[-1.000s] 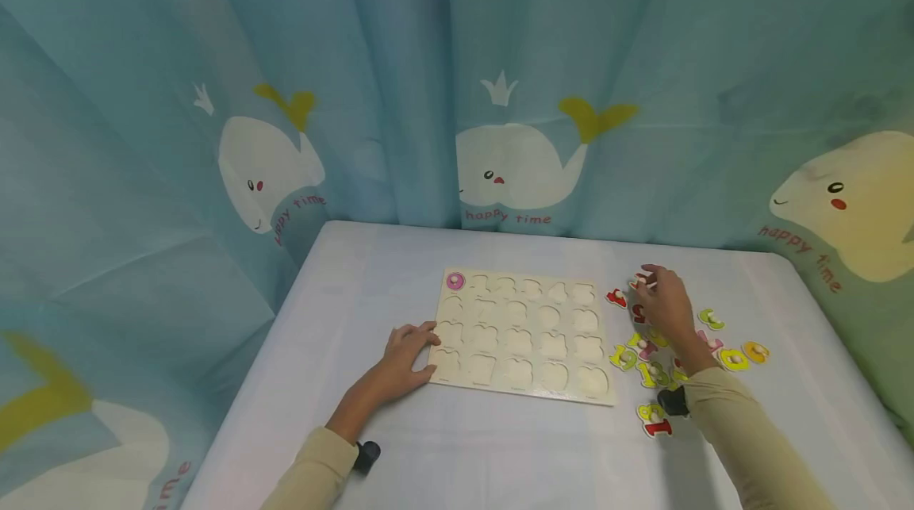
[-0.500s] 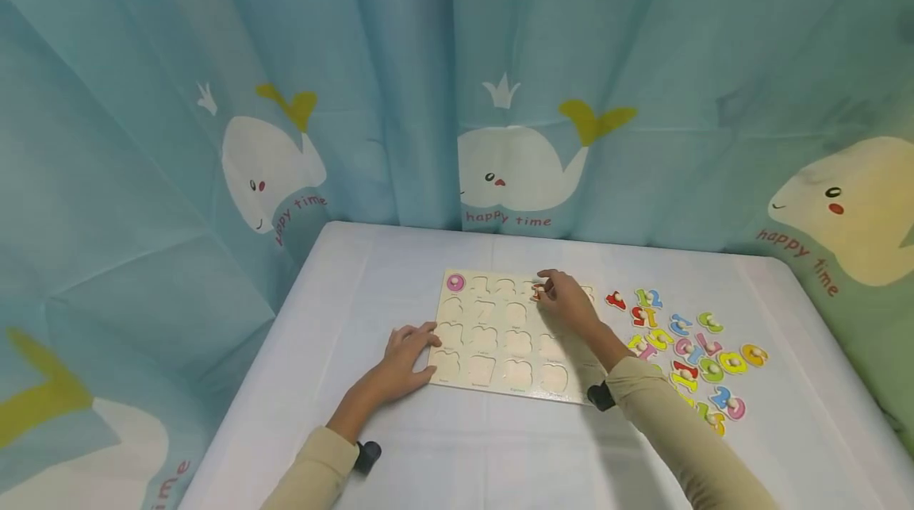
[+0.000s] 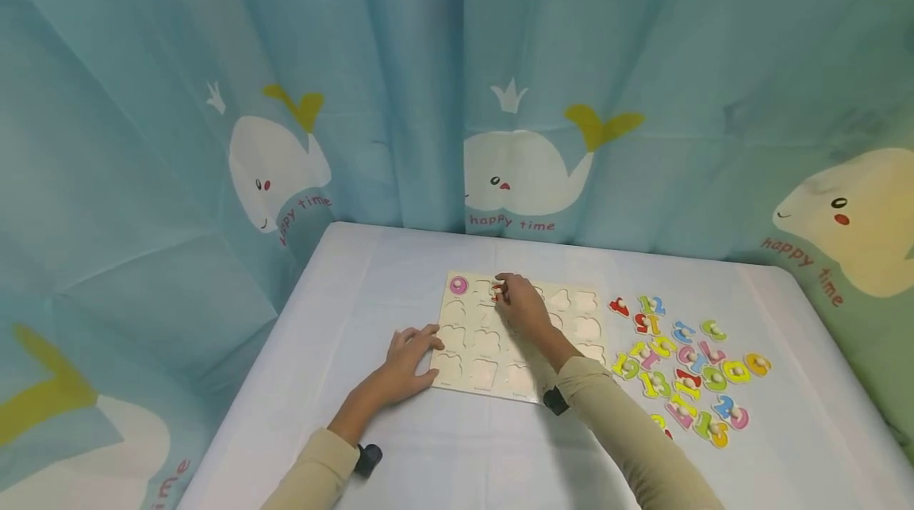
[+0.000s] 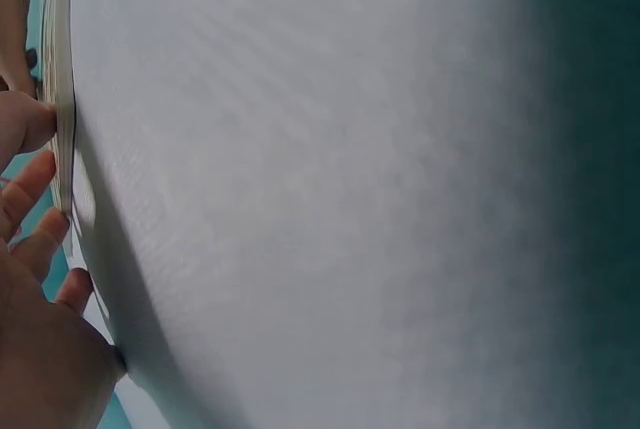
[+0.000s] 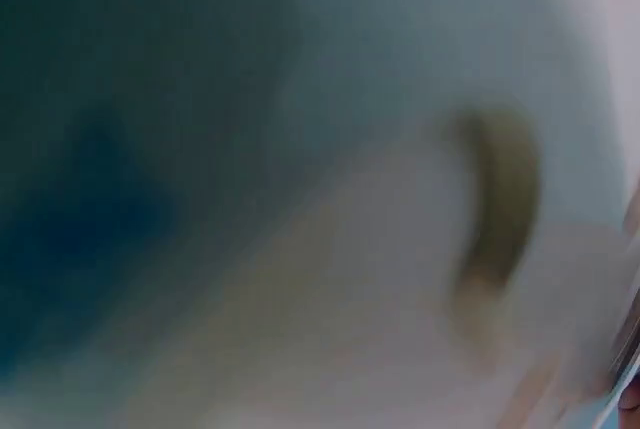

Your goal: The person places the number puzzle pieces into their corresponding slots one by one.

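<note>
A pale wooden puzzle board [image 3: 467,351] with rows of shaped recesses lies on the white table. In its top left recess sits a round pink knobbed piece [image 3: 458,285]. My left hand [image 3: 403,362] rests along the board's left edge, fingertips touching it; the left wrist view shows these fingers [image 4: 40,239] against the board's side [image 4: 62,59]. Over the top row, my right hand [image 3: 524,308] pinches a small red number piece [image 3: 496,291], close above the recesses right of the pink one. Its digit is too small to read. Blur fills most of the right wrist view.
Several colourful knobbed number pieces [image 3: 689,381] lie loosely scattered to the board's right, some touching. A red number four [image 3: 619,305] is nearest the board's upper right corner. A blue whale-print curtain [image 3: 400,97] hangs behind the table [image 3: 385,256].
My right hand has lifted a red piece from the scattered ones and carried it left across the board's top row. My left hand has stayed at the board's edge.
</note>
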Demonstrator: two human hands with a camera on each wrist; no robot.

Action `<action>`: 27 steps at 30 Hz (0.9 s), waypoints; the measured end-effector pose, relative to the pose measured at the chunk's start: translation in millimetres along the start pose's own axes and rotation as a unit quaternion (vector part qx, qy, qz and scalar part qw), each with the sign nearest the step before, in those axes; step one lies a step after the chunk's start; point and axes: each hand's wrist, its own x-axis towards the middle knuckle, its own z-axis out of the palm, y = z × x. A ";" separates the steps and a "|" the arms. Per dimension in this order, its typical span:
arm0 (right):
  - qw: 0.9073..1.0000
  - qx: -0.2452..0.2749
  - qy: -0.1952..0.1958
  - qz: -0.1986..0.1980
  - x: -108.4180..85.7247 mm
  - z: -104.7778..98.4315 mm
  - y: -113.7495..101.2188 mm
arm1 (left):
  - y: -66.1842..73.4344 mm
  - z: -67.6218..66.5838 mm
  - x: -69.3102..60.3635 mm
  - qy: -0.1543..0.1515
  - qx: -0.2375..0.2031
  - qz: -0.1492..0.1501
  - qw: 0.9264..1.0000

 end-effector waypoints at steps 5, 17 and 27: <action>1.000 -0.008 -0.014 0.010 8.5 7.6 -13.8 | 0.9 -2.0 -1.0 -0.017 0.014 -0.016 1.000; 0.998 -0.025 -0.036 0.049 20.4 9.4 -24.3 | 1.8 1.1 1.0 -0.017 0.000 -0.011 1.000; 0.996 -0.011 -0.040 0.074 22.1 10.0 -26.3 | 2.6 -1.7 0.0 -0.020 0.009 -0.011 1.000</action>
